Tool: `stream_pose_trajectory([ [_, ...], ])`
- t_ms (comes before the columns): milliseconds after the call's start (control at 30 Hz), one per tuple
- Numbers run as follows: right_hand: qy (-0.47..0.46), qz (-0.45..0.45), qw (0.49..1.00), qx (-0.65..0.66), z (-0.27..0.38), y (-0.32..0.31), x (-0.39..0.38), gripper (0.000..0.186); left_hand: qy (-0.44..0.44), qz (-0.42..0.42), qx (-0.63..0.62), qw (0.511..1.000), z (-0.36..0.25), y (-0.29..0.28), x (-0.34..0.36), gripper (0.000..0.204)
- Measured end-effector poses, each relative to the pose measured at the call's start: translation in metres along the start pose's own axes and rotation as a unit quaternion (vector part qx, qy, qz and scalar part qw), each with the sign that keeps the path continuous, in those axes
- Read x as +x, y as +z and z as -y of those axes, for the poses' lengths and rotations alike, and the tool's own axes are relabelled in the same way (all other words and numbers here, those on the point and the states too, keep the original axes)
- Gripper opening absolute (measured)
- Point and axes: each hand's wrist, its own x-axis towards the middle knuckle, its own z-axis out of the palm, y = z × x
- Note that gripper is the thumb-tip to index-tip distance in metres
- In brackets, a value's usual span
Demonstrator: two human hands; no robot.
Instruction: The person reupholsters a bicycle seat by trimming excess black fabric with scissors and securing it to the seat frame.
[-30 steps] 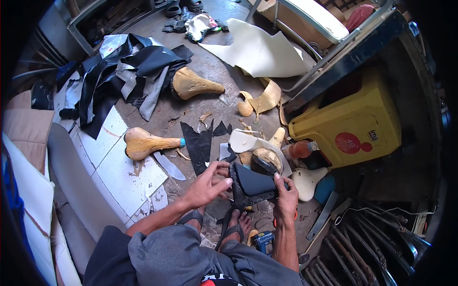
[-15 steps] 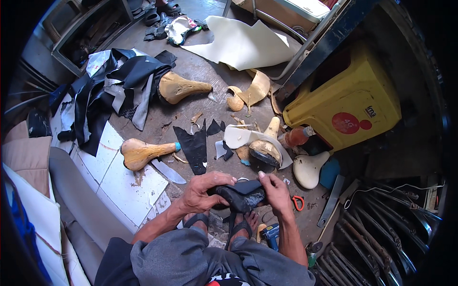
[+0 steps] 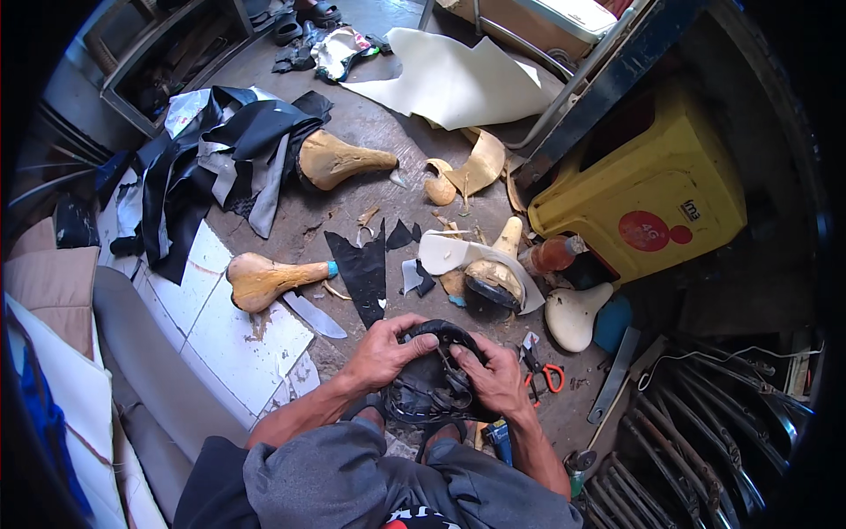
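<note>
Low in the frame's centre, both hands grip a black bicycle saddle (image 3: 432, 375): left hand (image 3: 383, 351) fingers wrap its top edge, right hand (image 3: 495, 379) fingers pinch its underside beside orange-handled pliers (image 3: 542, 370).

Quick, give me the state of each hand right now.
Left hand: closed, gripping the left side of the black bicycle saddle.
Right hand: closed on the saddle's right side, fingers pressing its underside.

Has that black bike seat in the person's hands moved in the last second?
Yes. The black seat has been turned over, its underside now up, and it sits farther below the knife on the floor, closer to the person's knees.
</note>
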Motion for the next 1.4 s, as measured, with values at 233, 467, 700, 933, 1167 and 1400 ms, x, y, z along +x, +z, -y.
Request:
stream_pose_trajectory([
  [233,0.073,-0.009,0.996,-0.055,0.020,0.007,-0.001,0.027,-0.078,0.034,-0.188,0.979,0.012,-0.004,-0.002,0.036],
  [467,0.040,-0.026,0.994,-0.098,0.021,0.009,0.001,0.026,-0.060,0.026,-0.199,0.978,0.018,-0.004,0.000,0.037],
  [700,-0.007,-0.073,0.994,-0.083,0.005,0.008,0.006,0.035,-0.065,-0.006,-0.192,0.979,0.021,-0.009,-0.001,0.043],
  [933,-0.175,-0.042,0.980,-0.085,0.014,0.010,0.005,0.048,0.319,-0.058,0.296,0.898,-0.010,0.007,-0.006,0.037],
  [1167,-0.321,-0.152,0.927,-0.120,0.021,0.017,0.006,0.047,0.349,-0.172,0.258,0.884,-0.006,0.009,-0.005,0.053],
  [1400,-0.379,-0.227,0.894,-0.075,0.046,0.001,0.017,0.042,0.431,-0.172,0.241,0.852,-0.057,0.030,-0.002,0.053],
])
